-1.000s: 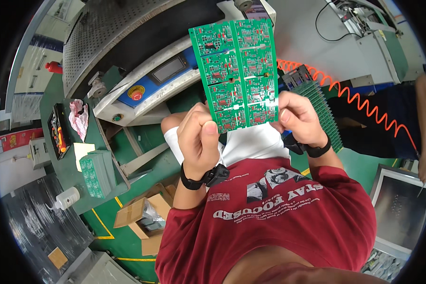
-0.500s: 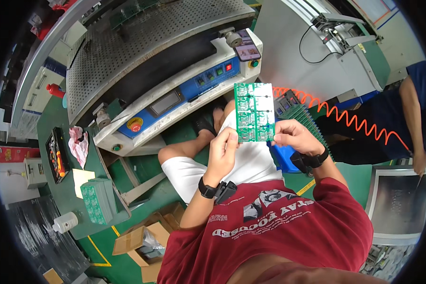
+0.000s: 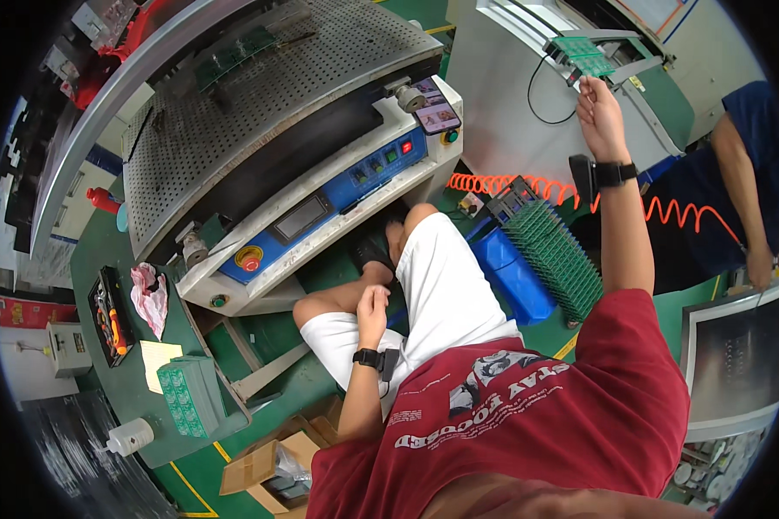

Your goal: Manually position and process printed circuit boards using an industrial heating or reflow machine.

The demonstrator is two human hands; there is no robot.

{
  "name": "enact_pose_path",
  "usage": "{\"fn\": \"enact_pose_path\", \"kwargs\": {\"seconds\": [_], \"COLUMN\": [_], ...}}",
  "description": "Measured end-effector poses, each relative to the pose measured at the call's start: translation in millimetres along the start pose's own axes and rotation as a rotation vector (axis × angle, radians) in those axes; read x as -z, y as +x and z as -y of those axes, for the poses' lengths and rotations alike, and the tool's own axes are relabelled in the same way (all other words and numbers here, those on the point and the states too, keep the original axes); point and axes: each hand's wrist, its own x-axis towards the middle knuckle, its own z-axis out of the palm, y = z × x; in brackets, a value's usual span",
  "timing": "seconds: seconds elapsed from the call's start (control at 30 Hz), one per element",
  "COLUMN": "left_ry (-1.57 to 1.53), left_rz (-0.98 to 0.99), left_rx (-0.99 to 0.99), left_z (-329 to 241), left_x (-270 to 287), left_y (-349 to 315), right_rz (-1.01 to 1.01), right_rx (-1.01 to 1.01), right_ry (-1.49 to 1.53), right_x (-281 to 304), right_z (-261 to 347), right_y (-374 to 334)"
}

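My right arm reaches far up to the right, and my right hand (image 3: 601, 112) pinches the near edge of a green circuit board panel (image 3: 582, 55). The board lies over the rail of the machine with the grey panel (image 3: 511, 78). My left hand (image 3: 373, 311) rests by my left thigh, fingers curled and nothing visible in it. Between my legs and the right arm stands a green rack of closely spaced slats (image 3: 552, 259), beside a blue bin (image 3: 515, 281).
In front is a machine with a perforated metal plate (image 3: 337, 52) and a red stop button (image 3: 248, 259). A phone (image 3: 435, 108) lies on its right end. At left, a green table holds a stack of boards (image 3: 186, 394). An orange coiled hose (image 3: 545, 189) leads toward a co-worker (image 3: 736, 156).
My right hand has carried the circuit board from in front of my lap up to the machine at the far right. My left hand has let go of it and dropped to my thigh.
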Motion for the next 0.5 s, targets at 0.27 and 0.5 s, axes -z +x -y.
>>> {"fn": "enact_pose_path", "kwargs": {"seconds": [0.27, 0.5], "left_ry": [0.062, 0.116], "left_rz": [-0.058, -0.023], "left_rx": [0.120, 0.172], "left_z": [31, 43], "left_x": [11, 10], "left_y": [-1, 2], "right_rz": [-0.084, -0.062], "right_rx": [-0.075, -0.046], "right_ry": [-0.014, -0.030], "right_x": [30, 28], "right_z": [-9, -12], "right_y": [26, 22]}}
